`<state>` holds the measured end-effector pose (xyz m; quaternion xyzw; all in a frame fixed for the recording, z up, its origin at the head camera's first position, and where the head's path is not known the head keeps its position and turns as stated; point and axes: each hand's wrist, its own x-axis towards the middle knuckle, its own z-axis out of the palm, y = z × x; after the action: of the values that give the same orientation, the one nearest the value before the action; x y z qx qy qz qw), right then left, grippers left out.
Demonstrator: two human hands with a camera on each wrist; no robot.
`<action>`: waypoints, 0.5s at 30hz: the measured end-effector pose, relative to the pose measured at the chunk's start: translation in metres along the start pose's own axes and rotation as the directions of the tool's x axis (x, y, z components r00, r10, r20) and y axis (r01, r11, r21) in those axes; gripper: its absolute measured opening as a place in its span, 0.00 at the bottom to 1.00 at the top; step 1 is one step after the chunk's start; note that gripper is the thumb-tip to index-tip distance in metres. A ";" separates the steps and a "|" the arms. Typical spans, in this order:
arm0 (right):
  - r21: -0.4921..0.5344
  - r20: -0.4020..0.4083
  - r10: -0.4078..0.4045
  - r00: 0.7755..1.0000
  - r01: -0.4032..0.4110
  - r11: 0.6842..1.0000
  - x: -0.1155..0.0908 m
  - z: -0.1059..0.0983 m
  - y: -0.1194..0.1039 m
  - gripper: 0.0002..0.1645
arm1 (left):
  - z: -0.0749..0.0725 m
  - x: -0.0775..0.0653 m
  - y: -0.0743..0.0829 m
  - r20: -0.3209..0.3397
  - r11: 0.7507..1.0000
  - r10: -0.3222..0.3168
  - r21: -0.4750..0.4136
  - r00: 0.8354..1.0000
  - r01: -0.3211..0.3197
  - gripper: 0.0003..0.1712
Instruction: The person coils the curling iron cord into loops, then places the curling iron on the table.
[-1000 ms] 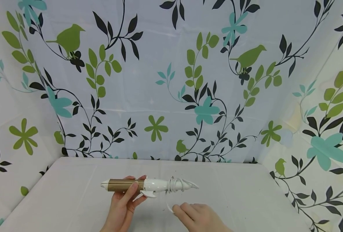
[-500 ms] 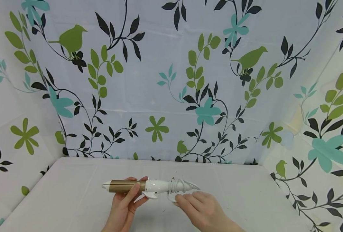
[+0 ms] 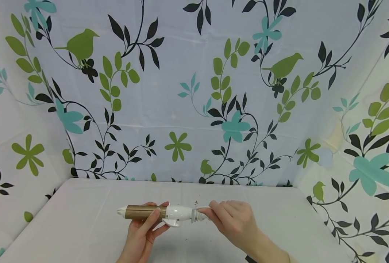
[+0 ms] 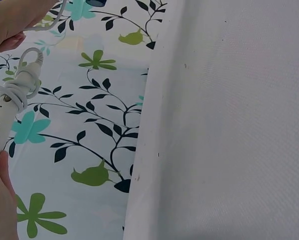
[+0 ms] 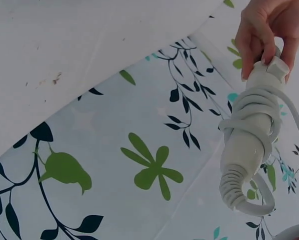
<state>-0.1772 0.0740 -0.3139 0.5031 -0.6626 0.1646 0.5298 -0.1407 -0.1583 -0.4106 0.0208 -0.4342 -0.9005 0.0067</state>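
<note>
A curling iron with a gold barrel (image 3: 133,212) and a glossy white handle (image 3: 179,212) lies level above the table in the head view. My left hand (image 3: 143,232) grips it around the barrel near the handle, thumb in front. The pale cord (image 5: 252,120) loops several times around the handle's tail end in the right wrist view. Pinched in my right hand (image 3: 235,221) is the cord's free length, with the fingers at the handle's tip and hiding part of it. The left wrist view shows that cord (image 4: 47,27) running from the right hand.
A white-covered table (image 3: 92,233) stretches beneath both hands, with small dark specks (image 5: 57,77) on it. Behind and beside it hang curtains (image 3: 194,91) printed with leaves, birds and flowers. A small dark object (image 3: 250,259) shows under the right wrist.
My right hand has risen from below the handle to its tip, carrying the cord around it. The left hand keeps its grip and has hardly moved.
</note>
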 end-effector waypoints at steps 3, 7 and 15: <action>-0.035 -0.003 0.004 1.000 -0.004 0.999 0.001 0.002 0.004 0.22 | 0.001 -0.001 0.000 -0.014 1.000 -0.012 0.001 1.000 0.012 0.12; -0.052 0.020 0.047 0.999 -0.045 0.998 -0.001 0.005 0.011 0.22 | 0.001 -0.002 -0.001 -0.028 1.000 -0.030 0.000 0.999 0.030 0.13; -0.018 0.142 0.172 0.975 -0.171 0.985 -0.011 0.011 0.023 0.19 | 0.002 -0.002 -0.001 -0.012 1.000 -0.014 0.004 1.000 0.014 0.12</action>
<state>-0.2033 0.0806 -0.3202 0.4530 -0.7402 0.1713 0.4664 -0.1392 -0.1564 -0.4101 0.0294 -0.4358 -0.8995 0.0031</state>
